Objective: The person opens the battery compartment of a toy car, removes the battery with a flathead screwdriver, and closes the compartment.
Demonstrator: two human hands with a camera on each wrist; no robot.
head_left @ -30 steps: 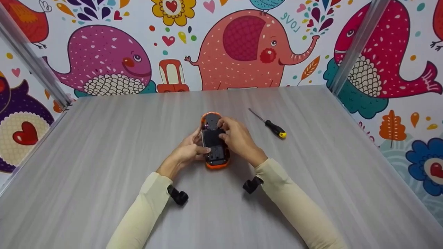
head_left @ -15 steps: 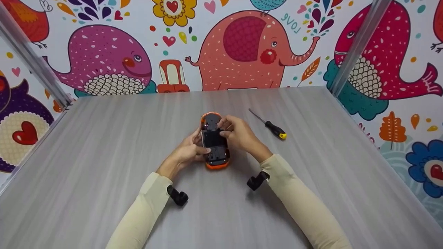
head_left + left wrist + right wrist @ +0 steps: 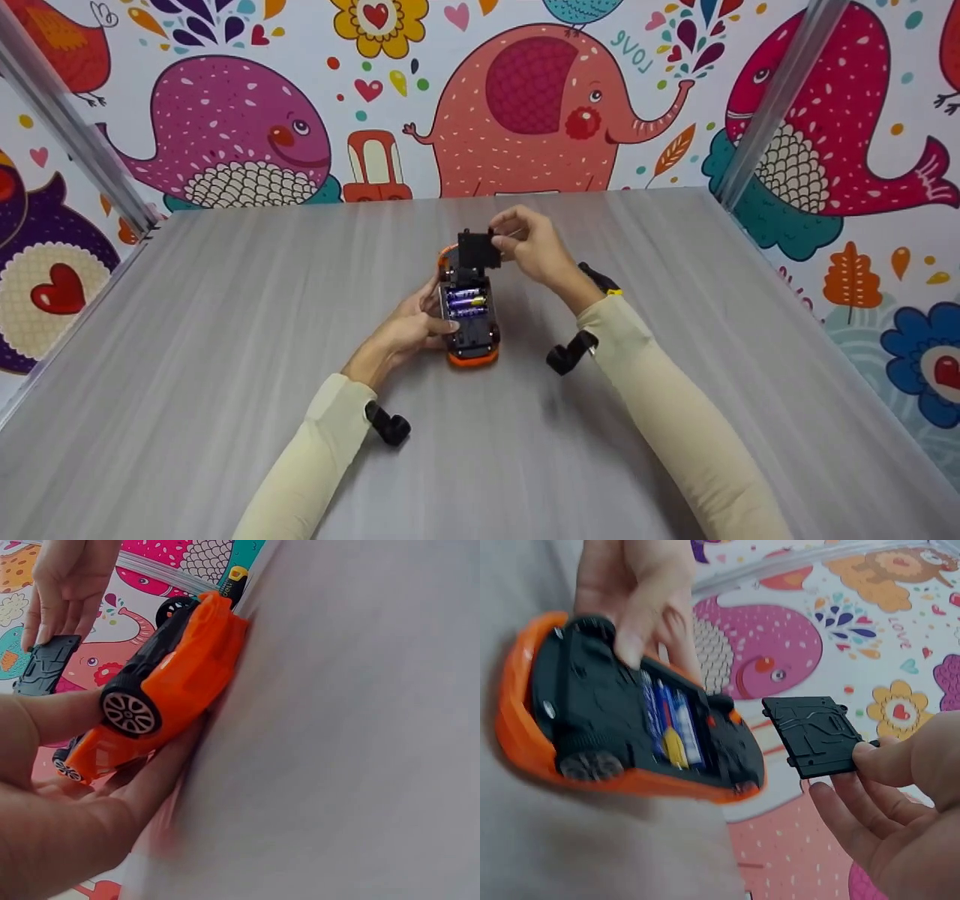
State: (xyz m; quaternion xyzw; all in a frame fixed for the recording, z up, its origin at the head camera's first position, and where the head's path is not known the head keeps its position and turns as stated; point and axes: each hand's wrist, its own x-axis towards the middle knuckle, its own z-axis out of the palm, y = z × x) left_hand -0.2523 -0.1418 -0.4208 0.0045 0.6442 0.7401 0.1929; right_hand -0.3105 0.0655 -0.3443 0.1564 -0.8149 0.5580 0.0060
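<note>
Head view: left forearm (image 3: 300,465) angles in from lower left; left hand (image 3: 409,326) grasps the toy car (image 3: 474,339), thumb across its upturned underside, fingers around the far side. Right forearm (image 3: 686,427) reaches further forward; right hand (image 3: 536,244) pinches the black cover (image 3: 478,250) at one edge between thumb and fingers. Right wrist view: cover lies just beyond those fingertips, apart from the car; batteries (image 3: 673,724) sit exposed in the car's underside. Screwdriver (image 3: 598,277) on table (image 3: 225,322), partly hidden by the right arm.
</note>
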